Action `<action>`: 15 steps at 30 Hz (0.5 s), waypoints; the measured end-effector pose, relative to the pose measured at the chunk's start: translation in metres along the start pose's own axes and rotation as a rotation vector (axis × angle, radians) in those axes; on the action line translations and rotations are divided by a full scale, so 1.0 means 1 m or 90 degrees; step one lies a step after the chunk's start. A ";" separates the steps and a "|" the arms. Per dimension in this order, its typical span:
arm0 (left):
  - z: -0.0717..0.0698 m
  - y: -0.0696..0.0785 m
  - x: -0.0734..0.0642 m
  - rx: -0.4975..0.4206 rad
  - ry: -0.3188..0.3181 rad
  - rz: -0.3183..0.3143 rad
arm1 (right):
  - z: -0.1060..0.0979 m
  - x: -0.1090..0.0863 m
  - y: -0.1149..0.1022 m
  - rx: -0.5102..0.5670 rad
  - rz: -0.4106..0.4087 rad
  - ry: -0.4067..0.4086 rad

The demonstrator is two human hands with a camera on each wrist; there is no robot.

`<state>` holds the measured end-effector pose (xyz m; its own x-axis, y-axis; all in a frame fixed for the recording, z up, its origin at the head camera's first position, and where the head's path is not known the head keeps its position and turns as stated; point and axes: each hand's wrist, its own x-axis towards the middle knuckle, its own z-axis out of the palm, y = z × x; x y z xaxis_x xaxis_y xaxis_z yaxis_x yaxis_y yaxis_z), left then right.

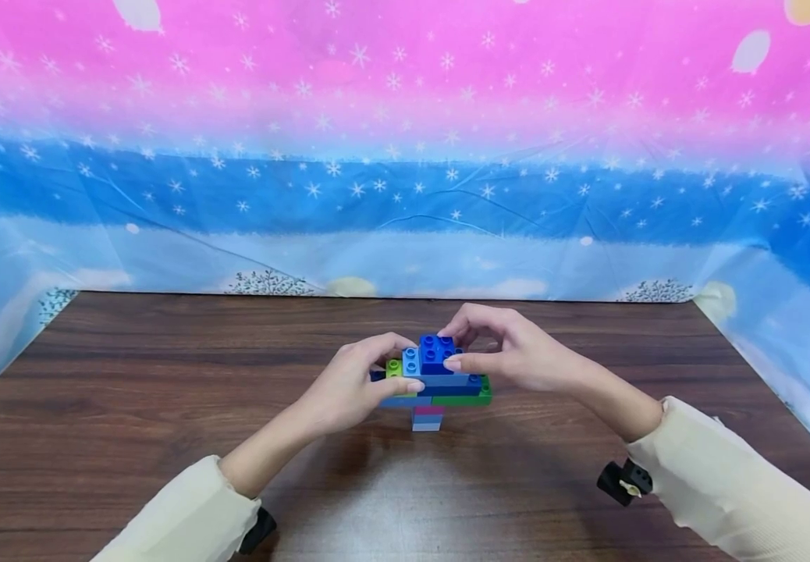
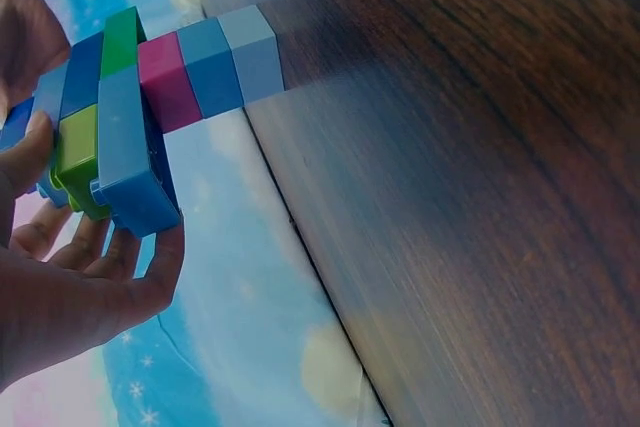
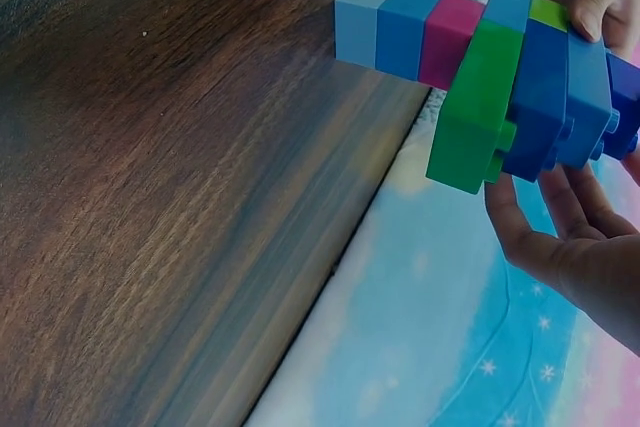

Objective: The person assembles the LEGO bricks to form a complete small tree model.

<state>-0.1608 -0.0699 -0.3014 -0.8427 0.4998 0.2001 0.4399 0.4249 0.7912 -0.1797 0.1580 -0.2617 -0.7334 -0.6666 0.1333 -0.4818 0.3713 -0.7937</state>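
Note:
A tower of toy building bricks stands upright on the table, wider at the top than below. Its narrow stem has a pink brick (image 3: 452,42) over a blue brick (image 2: 210,69) and a pale blue brick (image 2: 252,55). Above spread a green brick (image 3: 475,107), a lime brick (image 2: 77,159) and several blue ones. At the very top is a dark blue brick (image 1: 436,355), pinched between the thumb and fingers of my right hand (image 1: 517,351). My left hand (image 1: 349,384) holds the tower's left side, thumb in front and fingers behind, partly hidden by the bricks.
The brown wooden table (image 1: 166,375) reaches back to a pink and blue snowflake-patterned cloth (image 1: 405,195), which also borders both sides. Black wrist devices, one the right wrist device (image 1: 619,481), hang under the cream sleeves.

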 end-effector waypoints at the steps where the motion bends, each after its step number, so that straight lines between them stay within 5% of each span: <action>1: 0.000 0.000 0.000 0.000 0.000 -0.002 | 0.000 0.000 0.000 -0.004 0.000 -0.001; 15: 0.000 -0.001 -0.002 -0.010 -0.001 -0.004 | 0.000 -0.006 0.003 -0.053 0.006 -0.008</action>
<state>-0.1599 -0.0715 -0.3027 -0.8452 0.4981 0.1937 0.4289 0.4160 0.8018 -0.1768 0.1638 -0.2649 -0.7324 -0.6704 0.1185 -0.5137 0.4300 -0.7424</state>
